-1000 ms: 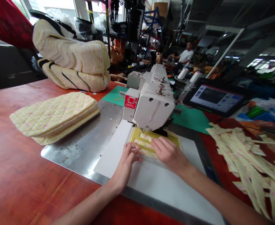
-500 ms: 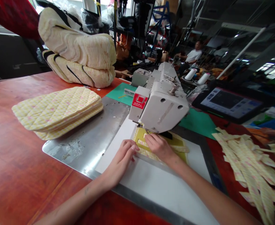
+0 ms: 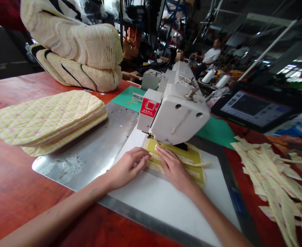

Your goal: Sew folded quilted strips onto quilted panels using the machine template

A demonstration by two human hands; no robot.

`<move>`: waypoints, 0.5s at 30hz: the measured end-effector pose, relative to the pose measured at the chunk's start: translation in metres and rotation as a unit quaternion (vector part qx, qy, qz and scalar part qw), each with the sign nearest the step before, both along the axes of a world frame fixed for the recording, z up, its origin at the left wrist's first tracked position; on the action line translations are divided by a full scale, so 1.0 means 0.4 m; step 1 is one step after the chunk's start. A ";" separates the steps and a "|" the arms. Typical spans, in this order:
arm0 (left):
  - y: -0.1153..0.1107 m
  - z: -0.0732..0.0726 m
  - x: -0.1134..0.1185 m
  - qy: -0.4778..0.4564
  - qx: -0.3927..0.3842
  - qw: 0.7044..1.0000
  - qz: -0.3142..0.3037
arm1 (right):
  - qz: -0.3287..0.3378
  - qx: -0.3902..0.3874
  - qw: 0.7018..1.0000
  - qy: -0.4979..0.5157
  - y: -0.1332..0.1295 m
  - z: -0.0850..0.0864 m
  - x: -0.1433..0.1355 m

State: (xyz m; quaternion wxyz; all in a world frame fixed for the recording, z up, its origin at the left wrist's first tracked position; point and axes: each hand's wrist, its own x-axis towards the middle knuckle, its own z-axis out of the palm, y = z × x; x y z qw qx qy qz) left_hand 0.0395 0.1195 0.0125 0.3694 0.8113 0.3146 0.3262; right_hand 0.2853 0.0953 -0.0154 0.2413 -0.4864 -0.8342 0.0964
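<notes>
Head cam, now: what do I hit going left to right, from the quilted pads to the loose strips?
Stack of quilted pads → left hand → right hand → white thread cones → loose fabric strips.

My 2 bare hands meet near the sewing machine's head point(image 3: 179, 116): left hand point(image 3: 130, 164) loosely curled, right hand point(image 3: 173, 168) flatter, fingers together, palm down.
</notes>
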 end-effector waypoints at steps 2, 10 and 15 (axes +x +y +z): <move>0.034 -0.006 0.024 0.042 0.087 0.995 -0.022 | 0.005 0.004 1.000 0.003 0.001 -0.003 0.000; 0.089 -0.063 0.084 0.189 0.309 0.931 -0.054 | 0.018 0.010 1.000 0.011 0.011 -0.011 0.021; 0.071 -0.062 0.088 0.204 0.318 0.925 -0.031 | -0.015 0.034 0.997 0.071 0.005 -0.010 0.029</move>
